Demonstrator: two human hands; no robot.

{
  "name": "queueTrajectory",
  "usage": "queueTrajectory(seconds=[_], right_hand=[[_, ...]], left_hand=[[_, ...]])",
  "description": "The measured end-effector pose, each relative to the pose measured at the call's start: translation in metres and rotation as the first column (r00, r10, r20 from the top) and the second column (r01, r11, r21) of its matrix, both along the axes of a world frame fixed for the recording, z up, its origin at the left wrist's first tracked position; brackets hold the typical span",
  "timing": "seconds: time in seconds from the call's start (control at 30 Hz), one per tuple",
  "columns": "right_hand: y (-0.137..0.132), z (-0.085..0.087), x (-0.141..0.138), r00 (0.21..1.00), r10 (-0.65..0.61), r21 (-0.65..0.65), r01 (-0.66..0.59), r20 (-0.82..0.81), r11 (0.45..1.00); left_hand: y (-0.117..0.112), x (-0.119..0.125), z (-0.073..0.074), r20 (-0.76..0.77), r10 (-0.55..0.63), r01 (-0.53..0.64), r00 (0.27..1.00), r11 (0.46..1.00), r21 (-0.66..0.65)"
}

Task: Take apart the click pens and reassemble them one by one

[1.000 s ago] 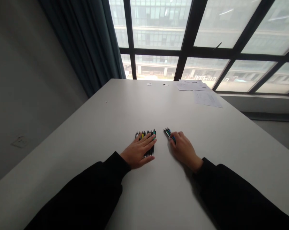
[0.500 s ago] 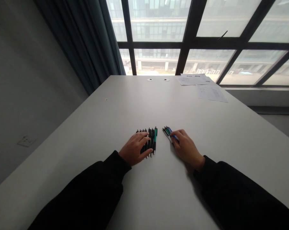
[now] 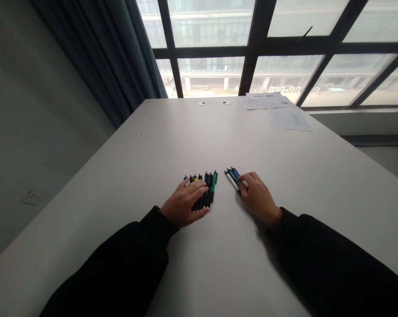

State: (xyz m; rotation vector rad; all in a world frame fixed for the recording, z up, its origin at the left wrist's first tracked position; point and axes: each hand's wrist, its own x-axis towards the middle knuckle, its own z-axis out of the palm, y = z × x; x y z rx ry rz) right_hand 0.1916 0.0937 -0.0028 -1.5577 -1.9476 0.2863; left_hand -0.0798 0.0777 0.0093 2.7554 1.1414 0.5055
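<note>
Daylight pours through the big window (image 3: 212, 72), bleaching its panes pale, while the wall (image 3: 43, 110) and curtain (image 3: 89, 57) fall dim. The counter (image 3: 159, 145) looks flat grey, with a soft shadow by the right hand (image 3: 258, 198). Edges bend outward, and fine detail seems slightly soft.

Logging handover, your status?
Left hand: row of black plastic pens. Right hand: small bunch of white and blue pens. Printed papers, far end of white table.

An office — white desk (image 3: 126, 176), printed papers (image 3: 278, 110), dark-framed windows (image 3: 212, 72), a curtain (image 3: 96, 57).
</note>
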Motion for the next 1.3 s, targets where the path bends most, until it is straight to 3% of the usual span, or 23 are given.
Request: queueTrajectory(seconds=[0.33, 0.57, 0.77, 1.03, 1.17, 1.3], right_hand=[[-0.002, 0.004, -0.001, 0.999, 0.025, 0.009, -0.025, 0.029, 1.000], [-0.012, 0.011, -0.003, 0.973, 0.206, 0.219, -0.224, 0.099, 0.950], [-0.009, 0.007, 0.000, 0.959, 0.253, 0.205, -0.275, 0.130, 0.939], [-0.028, 0.017, -0.026, 0.848, 0.498, 0.173, -0.526, 0.183, 0.833], [-0.036, 0.014, -0.045, 0.840, 0.471, 0.092, -0.510, 0.270, 0.855], [-0.035, 0.010, -0.051, 0.860, 0.425, 0.042, -0.454, 0.282, 0.890]], left_hand=[[0.001, -0.003, 0.003, -0.066, -0.076, 0.073, 0.995, 0.996, -0.056], [0.011, -0.023, -0.004, -0.148, 0.113, -0.127, 0.982, 0.987, -0.093], [0.013, -0.025, -0.004, -0.223, 0.063, -0.097, 0.973, 0.985, -0.143], [0.016, -0.023, -0.002, -0.243, 0.014, -0.054, 0.970, 0.986, -0.156], [0.016, -0.024, 0.000, -0.232, -0.038, 0.008, 0.972, 0.991, -0.130], [0.017, -0.030, -0.002, -0.126, -0.042, 0.041, 0.991, 0.999, -0.011]])
